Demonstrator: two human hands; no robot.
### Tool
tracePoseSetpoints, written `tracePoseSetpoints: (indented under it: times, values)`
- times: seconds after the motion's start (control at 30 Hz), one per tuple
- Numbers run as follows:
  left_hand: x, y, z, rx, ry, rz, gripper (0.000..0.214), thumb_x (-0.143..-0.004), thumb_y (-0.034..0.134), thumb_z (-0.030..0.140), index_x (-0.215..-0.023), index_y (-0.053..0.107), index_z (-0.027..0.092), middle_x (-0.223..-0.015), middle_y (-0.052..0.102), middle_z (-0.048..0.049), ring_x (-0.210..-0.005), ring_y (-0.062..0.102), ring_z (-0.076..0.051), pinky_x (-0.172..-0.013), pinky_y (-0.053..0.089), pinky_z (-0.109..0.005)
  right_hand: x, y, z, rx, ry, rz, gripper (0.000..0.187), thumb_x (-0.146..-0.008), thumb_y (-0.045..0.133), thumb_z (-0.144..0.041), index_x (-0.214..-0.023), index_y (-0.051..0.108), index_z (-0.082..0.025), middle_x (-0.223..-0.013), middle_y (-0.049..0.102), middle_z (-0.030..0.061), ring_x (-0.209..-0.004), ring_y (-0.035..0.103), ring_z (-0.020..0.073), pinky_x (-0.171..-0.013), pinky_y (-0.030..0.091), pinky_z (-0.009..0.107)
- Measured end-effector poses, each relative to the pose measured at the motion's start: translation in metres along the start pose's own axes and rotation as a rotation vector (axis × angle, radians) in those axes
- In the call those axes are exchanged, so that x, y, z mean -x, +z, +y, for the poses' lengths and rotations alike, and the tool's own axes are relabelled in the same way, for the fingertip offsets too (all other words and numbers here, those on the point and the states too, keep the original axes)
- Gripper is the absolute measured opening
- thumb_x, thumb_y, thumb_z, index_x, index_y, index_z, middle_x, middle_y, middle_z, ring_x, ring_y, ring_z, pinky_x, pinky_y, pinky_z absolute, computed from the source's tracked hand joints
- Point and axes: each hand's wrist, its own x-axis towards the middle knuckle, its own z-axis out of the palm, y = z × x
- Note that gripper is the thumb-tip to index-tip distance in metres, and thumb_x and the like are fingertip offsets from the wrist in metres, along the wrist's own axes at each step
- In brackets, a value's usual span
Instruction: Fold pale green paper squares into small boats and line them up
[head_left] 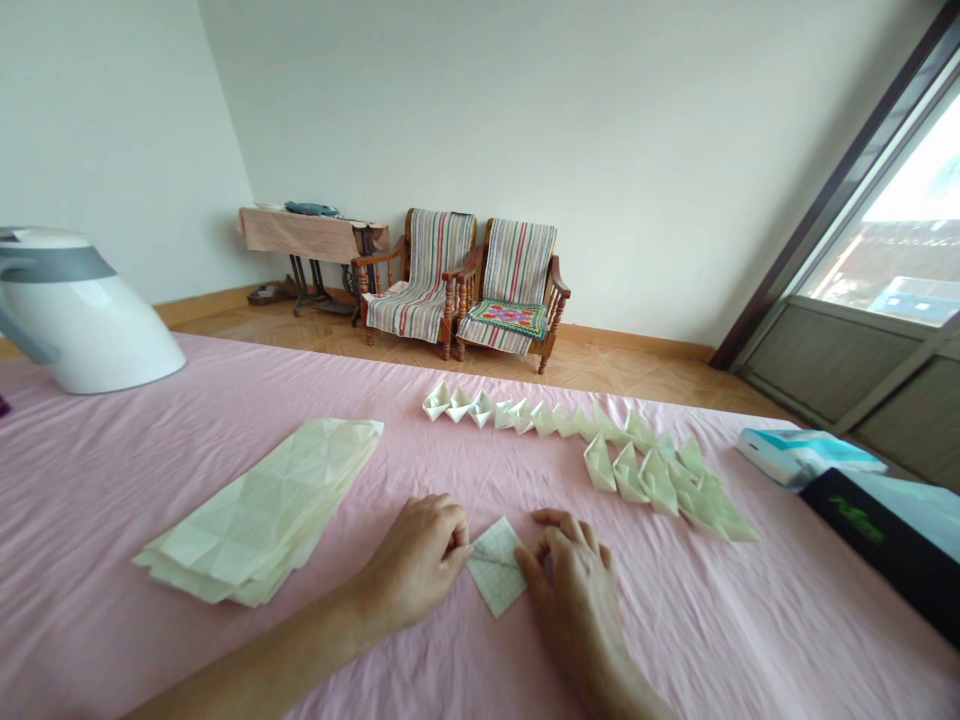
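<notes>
A small square of pale, faintly gridded folded paper lies flat on the pink cloth, turned cornerwise like a diamond. A crease or folded edge crosses its middle, between side corners touched by the left hand and right hand.

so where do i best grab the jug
By the handle, probably, coming from the left: it's on that side of the jug, which stands on its base. The picture's edge cuts off part of the handle.
</notes>
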Motion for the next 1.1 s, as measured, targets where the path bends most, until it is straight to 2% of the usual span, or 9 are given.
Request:
tracePoseSetpoints:
  times: [0.2,0.37,0.47,0.67,0.8,0.93,1.1]
  values:
    - [0.008,0.004,0.008,-0.034,0.020,0.031,0.014,-0.084,0.056,0.005,-0.078,0.056,0.018,-0.083,0.059,0.0001,-0.081,0.054,-0.017,-0.073,0.037,-0.029,0.000,0.003,0.002,-0.005,-0.048,0.082,0.014,-0.087,0.056,-0.022,-0.073,0.059,-0.023,-0.116,0.064,0.0054,-0.107,0.054,0.0279,-0.084,0.037,0.043]
    - [0.013,0.002,0.015,-0.108,0.289,-0.001,0.015,-0.093,0.052,0.007,-0.092,0.061,0.019,-0.093,0.060,-0.0014,-0.091,0.053,-0.019,-0.082,0.038,-0.031,0.002,0.005,0.003,0.006,-0.074,0.126,0.015,-0.086,0.057,-0.020,-0.071,0.059,-0.024,-0.113,0.065,0.0047,-0.104,0.056,0.0284,-0.081,0.040,0.044]
    - [0.014,0.000,0.017,-0.218,0.376,-0.048,0.010,-0.096,0.054,0.015,-0.098,0.062,0.020,-0.094,0.061,-0.0021,-0.091,0.053,-0.020,-0.082,0.037,-0.032,0.002,0.006,0.004,0.024,-0.087,0.132,0.014,-0.086,0.057,-0.020,-0.073,0.059,-0.023,-0.114,0.065,0.0048,-0.104,0.056,0.0279,-0.080,0.041,0.043]
    - [0.014,0.002,0.015,-0.344,0.435,-0.071,0.018,-0.097,0.050,0.013,-0.112,0.059,0.018,-0.103,0.063,-0.0046,-0.095,0.052,-0.022,-0.083,0.034,-0.037,0.000,0.005,0.006,0.127,-0.101,0.128,0.007,-0.087,0.057,-0.022,-0.088,0.064,-0.020,-0.113,0.065,0.0084,-0.099,0.059,0.0288,-0.079,0.043,0.044]
    - [0.015,0.003,0.014,-0.361,0.431,-0.072,0.020,-0.096,0.051,0.014,-0.114,0.058,0.018,-0.106,0.063,-0.0055,-0.097,0.052,-0.023,-0.085,0.032,-0.039,-0.001,0.008,0.020,0.079,-0.120,0.161,0.011,-0.087,0.053,-0.018,-0.088,0.064,-0.019,-0.108,0.065,0.0089,-0.095,0.061,0.0273,-0.076,0.045,0.042]
    - [0.016,0.003,0.013,-0.367,0.424,-0.064,0.022,-0.096,0.051,0.012,-0.116,0.057,0.019,-0.108,0.063,-0.0062,-0.098,0.052,-0.024,-0.086,0.031,-0.041,0.006,0.012,0.032,0.025,-0.266,0.199,0.028,-0.093,0.040,-0.017,-0.106,0.065,-0.021,-0.110,0.067,0.0074,-0.097,0.062,0.0212,-0.077,0.046,0.034]
    - [0.017,0.003,0.013,-0.369,0.424,-0.074,0.022,-0.095,0.050,0.010,-0.113,0.059,0.019,-0.106,0.063,-0.0050,-0.098,0.052,-0.024,-0.088,0.031,-0.041,0.017,0.014,0.019,0.159,-0.597,0.207,0.034,-0.093,0.048,-0.020,-0.125,0.059,-0.024,-0.127,0.062,0.0014,-0.119,0.056,0.0202,-0.093,0.042,0.034]
